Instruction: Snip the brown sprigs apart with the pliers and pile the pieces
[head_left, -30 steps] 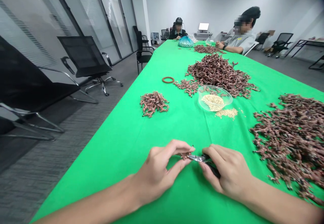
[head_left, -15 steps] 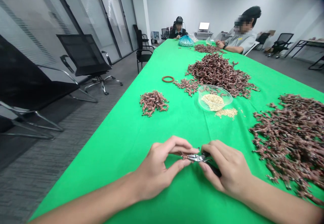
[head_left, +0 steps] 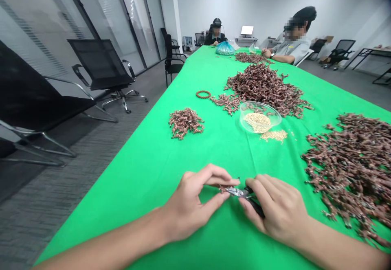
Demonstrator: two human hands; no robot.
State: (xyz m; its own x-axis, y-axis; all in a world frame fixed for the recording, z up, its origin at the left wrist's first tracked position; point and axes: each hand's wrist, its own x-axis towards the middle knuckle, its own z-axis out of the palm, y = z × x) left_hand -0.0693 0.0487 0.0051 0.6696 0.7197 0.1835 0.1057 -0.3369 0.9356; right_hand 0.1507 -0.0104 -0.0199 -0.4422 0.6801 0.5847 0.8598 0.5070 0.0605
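My left hand (head_left: 195, 203) pinches a small reddish-brown piece (head_left: 223, 189) between thumb and fingers over the green cloth (head_left: 146, 188). My right hand (head_left: 276, 207) is closed on small pliers with black handles (head_left: 256, 208); their metal jaws (head_left: 236, 192) point left and touch the piece. Part of the piece is hidden by the fingers. A small heap of similar brown pieces (head_left: 185, 123) lies beyond my left hand, and a large heap (head_left: 354, 168) spreads out on the right.
A clear bowl (head_left: 259, 118) holds pale grains, with more grains (head_left: 276, 135) spilled beside it. Behind it rises another brown heap (head_left: 265, 84). A brown ring (head_left: 203, 94) lies left. Two people sit farther along the table, near a blue bag (head_left: 225, 48).
My right hand has turned slightly, tilting the pliers, with the handles a little lower and farther left. My left hand has hardly moved.
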